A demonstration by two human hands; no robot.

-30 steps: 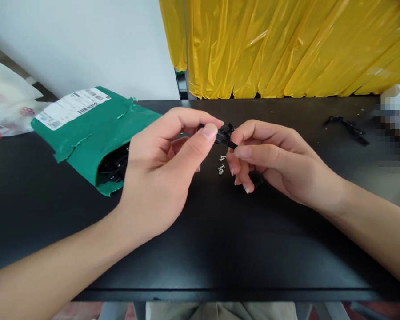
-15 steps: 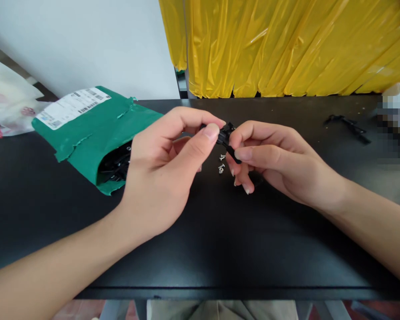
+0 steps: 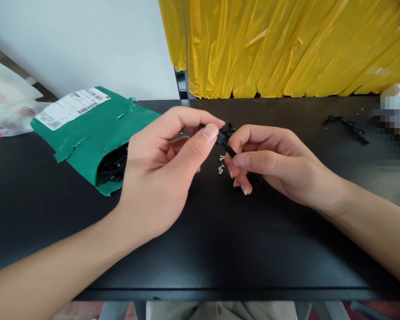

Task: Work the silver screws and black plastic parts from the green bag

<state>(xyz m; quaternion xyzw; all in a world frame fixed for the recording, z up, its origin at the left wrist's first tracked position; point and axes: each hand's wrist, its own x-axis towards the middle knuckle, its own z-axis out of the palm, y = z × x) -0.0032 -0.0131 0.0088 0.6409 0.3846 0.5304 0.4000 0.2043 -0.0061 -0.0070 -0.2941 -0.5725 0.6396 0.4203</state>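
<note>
Between thumb and forefinger, my left hand [image 3: 173, 164] pinches one end of a small black plastic part [image 3: 224, 137]. The far end of this part, a short dark stem, sits between the thumb and forefinger of my right hand [image 3: 273, 160]. Both hands hold it above the black table; fingers cover much of its shape, so its exact kind does not show. Several small silver screws [image 3: 221, 169] lie on the table just below and behind the part. My right hand's other fingers curl loosely beneath.
A torn green mailing bag [image 3: 96, 129] with black parts inside lies at the left. Behind it is a white plastic bag [image 3: 11, 98]. Another black part [image 3: 348, 126] rests at the right, near a blurred-out object [image 3: 398, 115]. Yellow plastic sheeting [image 3: 270, 49] hangs behind the black table [image 3: 220, 249].
My right hand has shifted slightly down and left, its fingertips moving a little along the stem. My left hand keeps its pinch almost unmoved.
</note>
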